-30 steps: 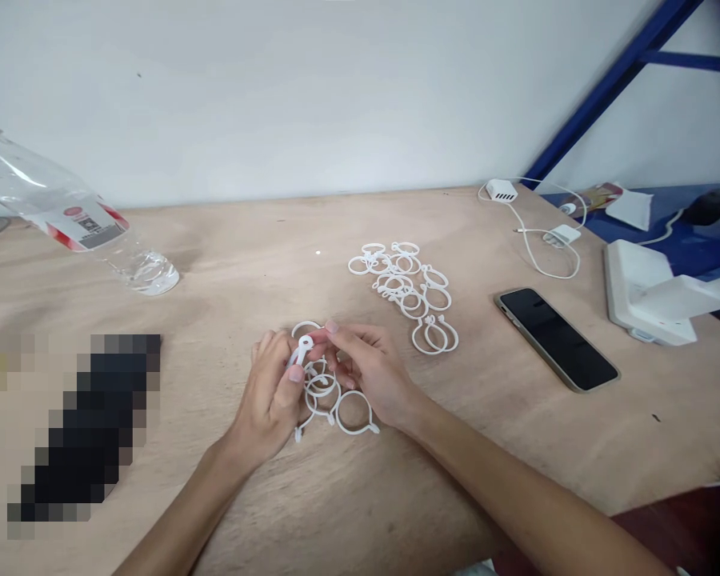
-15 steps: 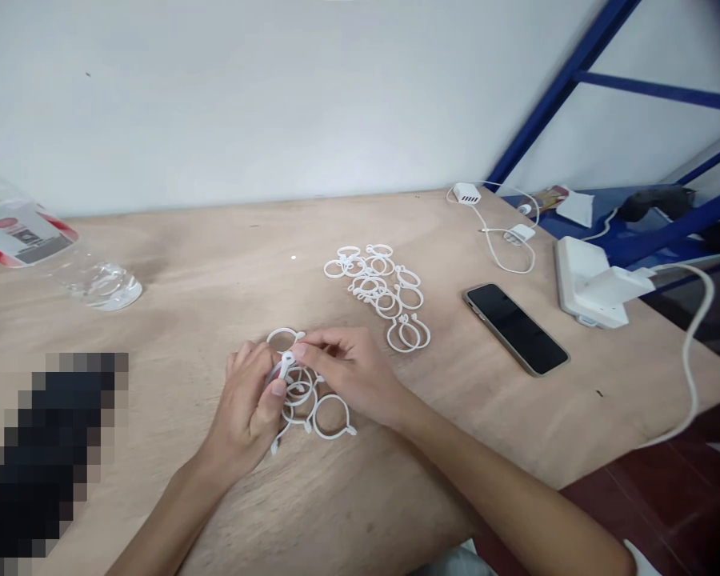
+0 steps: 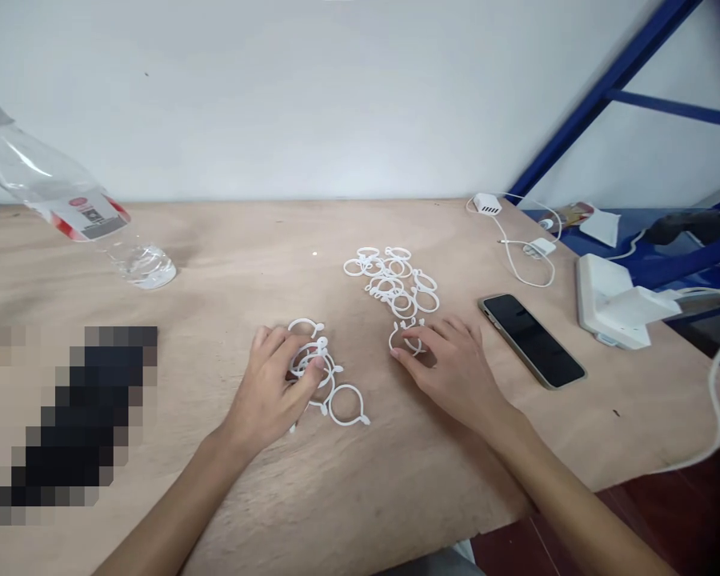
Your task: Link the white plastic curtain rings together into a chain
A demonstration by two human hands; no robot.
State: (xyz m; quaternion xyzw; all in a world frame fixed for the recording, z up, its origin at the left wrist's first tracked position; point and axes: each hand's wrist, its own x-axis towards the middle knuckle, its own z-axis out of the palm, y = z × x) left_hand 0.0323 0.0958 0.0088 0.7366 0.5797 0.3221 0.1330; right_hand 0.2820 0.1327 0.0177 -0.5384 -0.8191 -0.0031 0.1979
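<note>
My left hand [image 3: 279,380] is over the near pile of white curtain rings [image 3: 346,405], its thumb and fingers pinching one curtain ring [image 3: 322,346] whose small eyelet points up. Part of that ring is hidden behind the thumb. Further right, my right hand [image 3: 453,360] reaches to the front of the far group of curtain rings [image 3: 403,302]. Its thumb and index finger are apart, around the edge of a white ring [image 3: 391,339] lying on the table. The hand covers part of the rings there.
A clear water bottle [image 3: 66,188] leans at the left, near a pixelated dark area. On the right are a phone [image 3: 533,340], a white power strip [image 3: 612,300], a white USB charger [image 3: 487,204] and cables. Blue metal bars [image 3: 606,84] rise beyond the wooden table [image 3: 228,264].
My right hand has left my left hand and moved right to the far ring group, its fingers parting. My left hand stays at the near pile. The view has shifted slightly.
</note>
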